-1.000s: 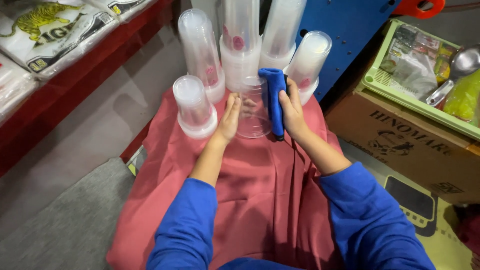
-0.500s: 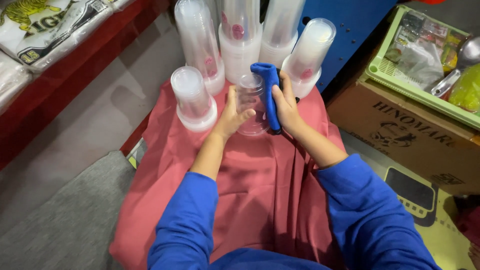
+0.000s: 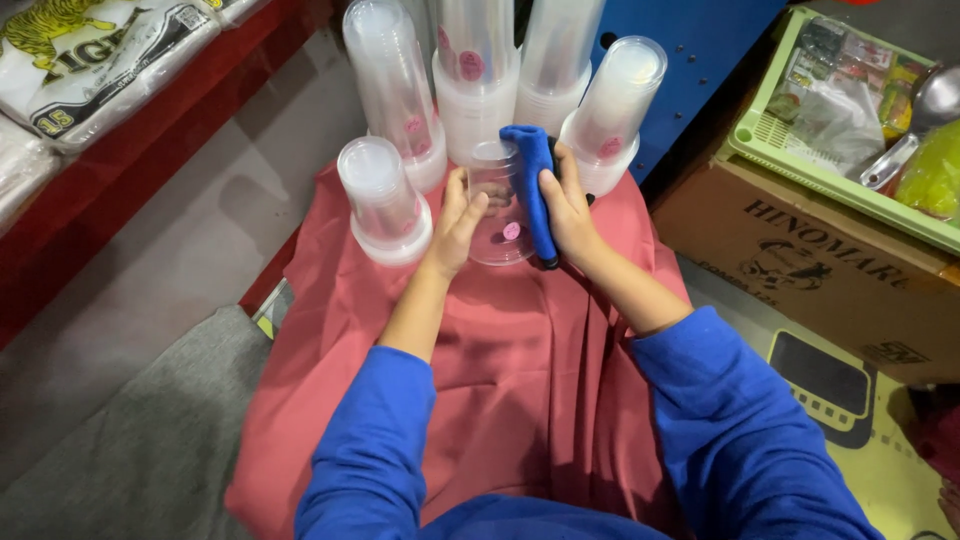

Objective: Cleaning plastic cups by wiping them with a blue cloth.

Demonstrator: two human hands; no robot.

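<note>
Red cloth (image 3: 520, 360) covers the surface in front of you, draped down over its near edge, with grey floor (image 3: 150, 270) to the left and a blue metal panel (image 3: 690, 50) behind. Along the far edge of the cloth you have 5 stacks of clear plastic containers: 1 short stack (image 3: 385, 200) at the far left corner, 3 tall ones (image 3: 475, 70) across the back, and 1 leaning stack (image 3: 615, 110) at the far right. In the middle of that row sits 1 single clear container (image 3: 498, 210), resting on the cloth and touching the stacks behind it.

Your left hand (image 3: 458, 225) is curled around the container's left side, fingers wrapped on the wall, thumb on the near face. Your right hand (image 3: 570, 215) is closed on 1 blue cloth (image 3: 532, 185), pressing it flat against the container's right side, the cloth folded over the rim.

To the right, off the red cloth, 1 brown cardboard box (image 3: 800, 270) carries 1 green tray (image 3: 830, 170) holding plastic bags and 1 metal spoon (image 3: 915, 125). At the top left, 1 white sack (image 3: 90, 60) lies on a red shelf (image 3: 130, 190).

Compared with half a second ago: your left hand has slid slightly lower on the container wall, and the blue cloth now sits a touch further over the rim. Stacks, box and tray are unchanged.
</note>
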